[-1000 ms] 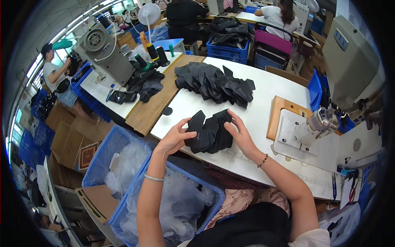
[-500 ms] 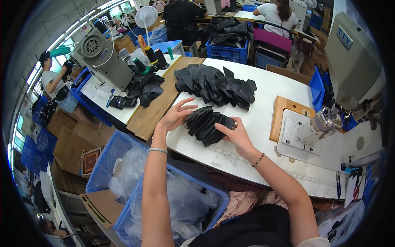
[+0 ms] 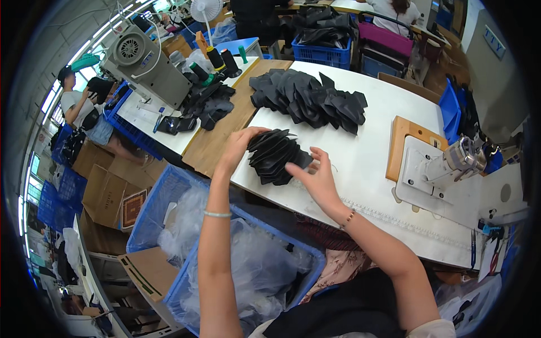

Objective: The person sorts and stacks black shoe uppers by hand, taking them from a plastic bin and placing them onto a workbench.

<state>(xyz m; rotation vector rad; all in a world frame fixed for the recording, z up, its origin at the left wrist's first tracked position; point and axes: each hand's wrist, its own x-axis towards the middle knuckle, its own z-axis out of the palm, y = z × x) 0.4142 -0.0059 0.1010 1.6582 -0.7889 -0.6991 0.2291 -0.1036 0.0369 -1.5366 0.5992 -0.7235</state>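
Observation:
A bundle of thin black cut pieces, fanned like pages, is held just above the near edge of the white sewing table. My left hand curves round the bundle's left side, its fingertips partly hidden behind the pieces. At the right end, my right hand has its thumb against the bundle and its fingers bent round the far side, with a dark flap between them. Beyond the hands, a larger spread pile of similar black pieces lies on the tabletop.
To the right stands a sewing machine with a wooden frame beside its plate. Below the table's left edge, a blue crate holds clear plastic bags. Thread cones and another machine are at the left. Several people sit or stand farther off.
My left hand has closed in round the bundle's left side, where its fingers were spread before. The bundle is tipped more upright. The whole view has shifted slightly.

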